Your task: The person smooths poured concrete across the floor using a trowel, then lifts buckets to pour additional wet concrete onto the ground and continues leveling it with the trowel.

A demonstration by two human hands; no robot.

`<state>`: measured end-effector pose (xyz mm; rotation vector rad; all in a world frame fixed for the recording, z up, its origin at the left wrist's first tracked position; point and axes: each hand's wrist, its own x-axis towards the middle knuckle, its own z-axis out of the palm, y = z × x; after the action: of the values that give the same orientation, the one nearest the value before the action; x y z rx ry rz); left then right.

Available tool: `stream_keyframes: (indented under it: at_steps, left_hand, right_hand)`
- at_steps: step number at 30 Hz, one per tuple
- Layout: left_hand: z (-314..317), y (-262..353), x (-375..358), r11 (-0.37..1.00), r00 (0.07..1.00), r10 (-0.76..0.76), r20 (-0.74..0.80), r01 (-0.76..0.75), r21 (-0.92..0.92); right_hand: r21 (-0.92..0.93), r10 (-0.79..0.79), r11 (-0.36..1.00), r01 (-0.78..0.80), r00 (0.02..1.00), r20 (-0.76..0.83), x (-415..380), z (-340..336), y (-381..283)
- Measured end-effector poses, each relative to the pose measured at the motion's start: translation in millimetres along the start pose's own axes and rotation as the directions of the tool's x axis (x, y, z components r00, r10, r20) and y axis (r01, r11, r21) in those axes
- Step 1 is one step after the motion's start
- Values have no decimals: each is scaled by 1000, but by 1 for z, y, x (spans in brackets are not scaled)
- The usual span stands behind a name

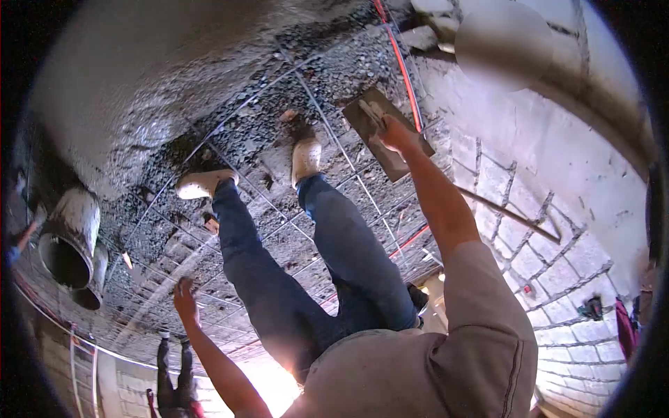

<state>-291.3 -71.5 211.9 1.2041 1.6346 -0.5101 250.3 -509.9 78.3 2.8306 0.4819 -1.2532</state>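
Observation:
My right hand (398, 135) is closed round the handle of a rectangular finishing trowel (405, 166). The trowel's broad blade is smeared with grey and overlaps the gravel and the block wall's foot in this view. Out to the other side, my left hand (185, 304) hangs over the ground with its fingers loosely bent and apart, holding nothing. Between my hands, my legs in jeans and pale shoes stand among the bars of a steel rebar grid (327, 129) laid over gravel (254, 143). Smooth wet concrete (132, 76) spreads beyond my feet.
A red conduit (401, 63) runs along the wall side. Two large pipes (77, 216) lie at the left. The block wall (529, 244) rises on the right, with a thin bar (512, 214) against it. Another person (174, 380) stands behind; a person's arm (29, 233) shows far left.

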Motion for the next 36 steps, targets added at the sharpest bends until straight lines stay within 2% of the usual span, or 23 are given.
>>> stream_keyframes:
  at_steps: [2, 4, 5, 8, 9, 10, 12, 13, 14, 16, 17, 18, 20, 21, 23, 25, 27, 29, 30, 31, 32, 34, 36]
  left_hand:
    - [12, -19, -3, 939, 983, 181, -12, -169, 300]
    - [29, -3, -22, 995, 998, -54, -34, 57, 78]
    - [43, 23, -42, 982, 996, -20, -87, 36, 183]
    - [45, 34, -43, 927, 997, 74, 6, -71, 368]
    - [21, -1, -13, 905, 996, 87, 26, -90, 416]
    - [25, 8, -11, 896, 995, 92, 32, -97, 433]
    - [38, 38, -19, 936, 999, 37, 6, -37, 349]
    - [58, 65, -27, 941, 996, -58, -62, 75, 330]
    - [64, 73, -23, 939, 997, -55, -63, 73, 337]
    - [71, 81, -9, 942, 998, 56, 6, -55, 332]
    - [73, 88, -3, 908, 989, 118, 87, -143, 394]
    - [85, 103, -2, 909, 987, 144, 69, -160, 385]
    - [121, 138, -13, 836, 972, 203, 123, -237, 495]
    - [131, 146, -13, 835, 967, 221, 130, -256, 486]
    - [130, 143, -3, 811, 969, 216, 122, -247, 530]
    - [134, 146, 1, 817, 978, 181, 101, -207, 538]
    - [134, 148, -1, 805, 980, 180, 84, -196, 561]
    - [131, 141, 2, 777, 985, 165, 51, -162, 609]
    - [127, 133, 5, 781, 985, 170, 28, -152, 605]
    - [121, 126, 7, 728, 985, 171, 29, -146, 670]
    - [113, 120, 6, 672, 985, 172, 30, -140, 727]
    - [114, 118, -8, 740, 978, 206, 25, -172, 650]
    - [111, 107, -13, 837, 994, 90, -62, -41, 545]
  right_hand:
    - [35, 67, 997, -68, 997, 41, 2, 15, 34]
    - [113, 149, 983, -146, 989, -18, -18, 24, 47]
    - [162, 147, 976, -148, 989, 22, -24, 29, 61]
    - [324, 234, 916, -239, 971, 54, -54, 45, 90]
    - [190, 331, 922, -338, 941, 71, -64, 51, 100]
    - [202, 343, 914, -351, 936, 76, -76, 53, 106]
    - [215, 359, 900, -378, 925, 122, -93, 34, 109]
    - [174, 360, 905, -389, 916, 177, -94, 26, 113]
    - [180, 362, 902, -393, 915, 180, -92, 32, 127]
    - [108, 332, 937, -331, 943, 11, -80, 55, 158]
    - [121, 317, 941, -316, 948, 4, -71, 73, 173]
    - [199, 346, 923, -328, 937, -58, -58, 96, 190]
    - [349, 414, 874, -339, 894, -168, -32, 129, 219]
    - [360, 405, 875, -325, 898, -174, -22, 138, 222]
    - [335, 616, 754, -566, 786, -59, -5, 157, 222]
    - [417, 571, 800, -432, 759, -311, 5, 235, 258]
    - [358, 681, 672, -649, 731, 48, -4, 221, 233]
    - [314, 648, 724, -614, 762, -6, -11, 259, 234]
    - [326, 687, 686, -650, 727, 3, -10, 269, 232]
    - [337, 725, 644, -686, 689, 16, -10, 278, 227]
    - [344, 710, 657, -671, 704, 16, -10, 284, 222]
    - [303, 689, 677, -670, 723, 59, -19, 277, 217]
    - [340, 601, 749, -570, 799, 16, -35, 258, 205]
